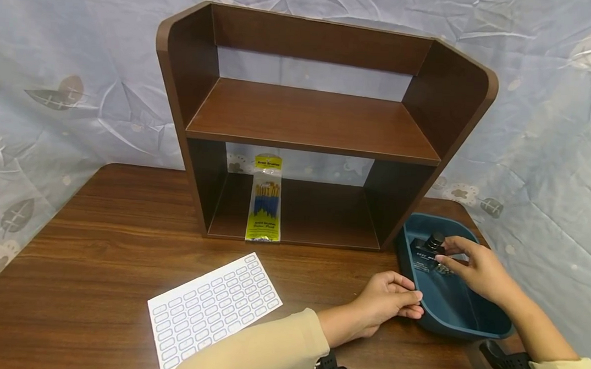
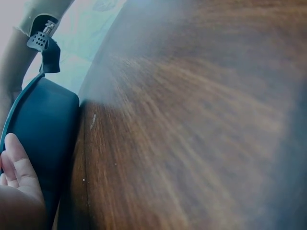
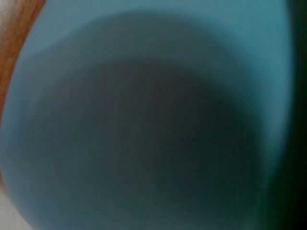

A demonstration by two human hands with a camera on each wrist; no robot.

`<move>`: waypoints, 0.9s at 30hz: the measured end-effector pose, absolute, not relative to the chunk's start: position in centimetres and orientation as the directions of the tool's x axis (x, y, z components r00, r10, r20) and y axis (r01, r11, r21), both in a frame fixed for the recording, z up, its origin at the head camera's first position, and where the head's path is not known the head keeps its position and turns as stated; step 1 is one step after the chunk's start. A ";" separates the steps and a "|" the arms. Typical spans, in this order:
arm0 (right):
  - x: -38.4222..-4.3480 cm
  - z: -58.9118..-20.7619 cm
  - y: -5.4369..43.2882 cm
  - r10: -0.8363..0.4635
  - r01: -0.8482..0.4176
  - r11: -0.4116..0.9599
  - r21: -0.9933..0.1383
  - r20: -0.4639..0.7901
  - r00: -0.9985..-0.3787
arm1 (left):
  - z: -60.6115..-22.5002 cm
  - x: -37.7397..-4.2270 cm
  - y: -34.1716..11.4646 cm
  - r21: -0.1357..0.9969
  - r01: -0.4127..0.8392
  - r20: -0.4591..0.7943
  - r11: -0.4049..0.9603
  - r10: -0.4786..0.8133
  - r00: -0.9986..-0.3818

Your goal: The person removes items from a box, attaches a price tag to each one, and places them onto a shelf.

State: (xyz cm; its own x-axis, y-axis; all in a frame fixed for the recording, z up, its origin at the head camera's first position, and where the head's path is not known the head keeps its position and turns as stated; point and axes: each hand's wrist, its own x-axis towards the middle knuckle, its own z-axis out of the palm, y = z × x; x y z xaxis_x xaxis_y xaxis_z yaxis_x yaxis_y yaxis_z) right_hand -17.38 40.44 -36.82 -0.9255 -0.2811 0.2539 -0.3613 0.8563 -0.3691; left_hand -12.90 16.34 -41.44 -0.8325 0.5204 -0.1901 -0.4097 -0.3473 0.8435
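Note:
In the head view a deep blue plastic basin (image 1: 450, 318) stands at the table's right side. My left hand (image 1: 382, 301) holds its near-left rim, thumb at the top edge and fingers against the outer wall; the left wrist view shows these fingers (image 2: 21, 167) along the basin wall (image 2: 45, 112). My right hand (image 1: 480, 269) reaches inside and pinches a dark perfume bottle (image 1: 423, 256) with a round black cap, index finger beside the cap and thumb low on the bottle. Under the thumb lies a shiny metallic item (image 1: 442, 269), partly hidden. The right wrist view is a blur of basin wall (image 3: 259, 38).
A brown two-tier shelf (image 1: 313, 119) stands at the back of the wooden table (image 1: 100, 242). On its lower tier leans a pack of artist brushes (image 1: 265, 205). A white label sheet (image 1: 216, 307) lies at front left, partly under the left sleeve. Patterned cloth (image 1: 56, 113) hangs behind.

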 end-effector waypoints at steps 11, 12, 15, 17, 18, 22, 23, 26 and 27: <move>-16.5 -36.1 40.7 -0.261 -0.361 0.855 -0.373 0.292 -0.920 | -41.4 -12.9 16.4 0.845 -0.403 -0.186 -0.351 0.513 -0.838; -16.4 -36.0 40.6 -0.257 -0.360 0.856 -0.372 0.299 -0.919 | -41.4 -12.9 16.4 0.844 -0.404 -0.186 -0.353 0.513 -0.838; -16.0 -35.4 40.5 -0.248 -0.361 0.856 -0.371 0.318 -0.915 | -41.4 -12.9 16.3 0.847 -0.401 -0.183 -0.351 0.515 -0.837; -15.7 -35.1 40.4 -0.244 -0.365 0.854 -0.372 0.334 -0.910 | -41.4 -12.9 16.2 0.852 -0.396 -0.180 -0.343 0.518 -0.836; -15.5 -34.9 40.4 -0.242 -0.367 0.851 -0.376 0.340 -0.909 | -41.4 -12.9 16.2 0.853 -0.396 -0.181 -0.339 0.518 -0.836; -15.0 -34.2 40.0 -0.240 -0.378 0.842 -0.385 0.360 -0.901 | -41.4 -12.8 16.2 0.864 -0.386 -0.181 -0.323 0.516 -0.837; -14.9 -34.0 39.8 -0.240 -0.380 0.840 -0.387 0.362 -0.901 | -41.4 -12.8 16.2 0.866 -0.385 -0.182 -0.319 0.515 -0.837; -14.5 -33.5 39.5 -0.236 -0.383 0.839 -0.386 0.376 -0.896 | -41.4 -12.9 16.2 0.864 -0.391 -0.191 -0.317 0.513 -0.837; -14.4 -33.4 39.4 -0.235 -0.386 0.839 -0.384 0.385 -0.893 | -41.4 -13.0 16.3 0.863 -0.392 -0.192 -0.317 0.513 -0.837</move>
